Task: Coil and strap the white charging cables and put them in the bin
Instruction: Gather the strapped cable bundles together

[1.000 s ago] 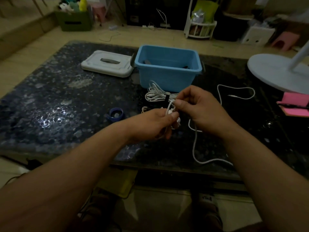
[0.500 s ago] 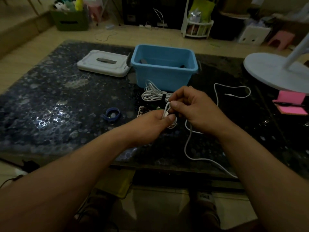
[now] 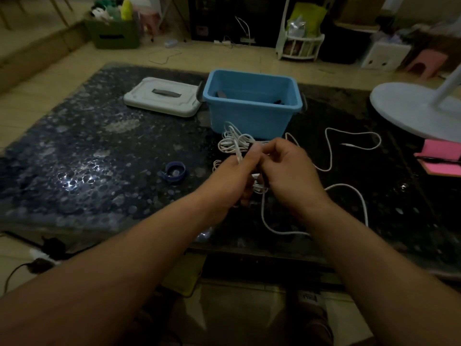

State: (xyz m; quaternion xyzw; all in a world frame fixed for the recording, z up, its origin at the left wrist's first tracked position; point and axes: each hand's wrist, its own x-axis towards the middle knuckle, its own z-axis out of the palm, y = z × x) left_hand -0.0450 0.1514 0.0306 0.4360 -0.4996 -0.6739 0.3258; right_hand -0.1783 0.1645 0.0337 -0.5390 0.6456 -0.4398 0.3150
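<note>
Both hands meet low over the dark worktop (image 3: 87,158), in front of the blue bin (image 3: 252,116). The left hand (image 3: 232,181) has its grip clenched round small loops of the white cable (image 3: 262,211). The right hand (image 3: 287,176) pinches the same cable beside it, slack trailing off to the right. A coiled white bundle (image 3: 232,142) lies outside the bin, just before its near wall. Inside the bin there are only dark shapes (image 3: 220,94), too dim to name. The white lid (image 3: 162,96) lies flat to its left, and a blue strap roll (image 3: 173,171) sits near the left hand.
</note>
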